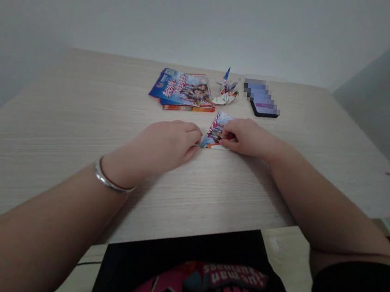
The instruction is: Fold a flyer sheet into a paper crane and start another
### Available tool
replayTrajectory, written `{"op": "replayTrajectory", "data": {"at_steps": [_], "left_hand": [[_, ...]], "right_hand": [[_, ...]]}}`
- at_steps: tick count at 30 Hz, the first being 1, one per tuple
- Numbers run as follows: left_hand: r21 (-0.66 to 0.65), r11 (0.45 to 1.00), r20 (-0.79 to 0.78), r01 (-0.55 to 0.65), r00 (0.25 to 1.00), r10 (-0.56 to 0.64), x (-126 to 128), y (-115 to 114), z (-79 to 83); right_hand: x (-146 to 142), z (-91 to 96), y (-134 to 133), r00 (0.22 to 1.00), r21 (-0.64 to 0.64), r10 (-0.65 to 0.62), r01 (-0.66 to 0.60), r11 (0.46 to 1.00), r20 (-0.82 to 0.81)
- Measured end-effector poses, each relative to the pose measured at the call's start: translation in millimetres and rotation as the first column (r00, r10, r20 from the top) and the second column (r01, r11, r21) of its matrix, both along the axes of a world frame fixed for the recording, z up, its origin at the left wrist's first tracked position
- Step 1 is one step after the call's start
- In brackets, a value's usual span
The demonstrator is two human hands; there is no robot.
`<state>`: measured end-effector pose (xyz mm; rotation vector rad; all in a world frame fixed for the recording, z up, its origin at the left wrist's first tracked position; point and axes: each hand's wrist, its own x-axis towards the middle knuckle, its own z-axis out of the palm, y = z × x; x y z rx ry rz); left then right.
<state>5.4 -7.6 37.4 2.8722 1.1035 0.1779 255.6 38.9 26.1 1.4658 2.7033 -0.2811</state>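
A small folded piece of colourful printed paper [217, 129] lies flat on the pale wooden table [79, 120], near its middle. My left hand [162, 147], with a silver bangle at the wrist, has its fingers curled and pinches the paper's left corner. My right hand [248, 137] presses its closed fingertips on the paper's right side. Both forearms rest on the table.
Behind the hands lie a stack of colourful printed sheets [183, 90], a finished paper crane [226, 92] and a dark phone [262, 101]. The wall stands close behind the table. The table's front edge is near my body.
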Motion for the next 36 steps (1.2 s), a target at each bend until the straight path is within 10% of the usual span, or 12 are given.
{"op": "replayTrajectory", "data": {"at_steps": [12, 19, 36], "left_hand": [[-0.047, 0.998, -0.129, 0.047, 0.99, -0.053, 7, -9, -2.2], [0.088, 0.99, -0.142, 0.114, 0.985, -0.101, 14, -10, -9.7], [0.112, 0.982, -0.088, 0.155, 0.985, -0.146, 10, -3, -22.1]], "right_hand": [[-4, -17.7, 11, 0.956, 0.251, 0.117, -0.048, 0.967, -0.269], [6, -20.0, 12, 0.908, 0.145, -0.117, 0.19, 0.971, -0.403], [20, -10.6, 14, 0.902, -0.052, -0.305, 0.304, 0.951, -0.306]]}}
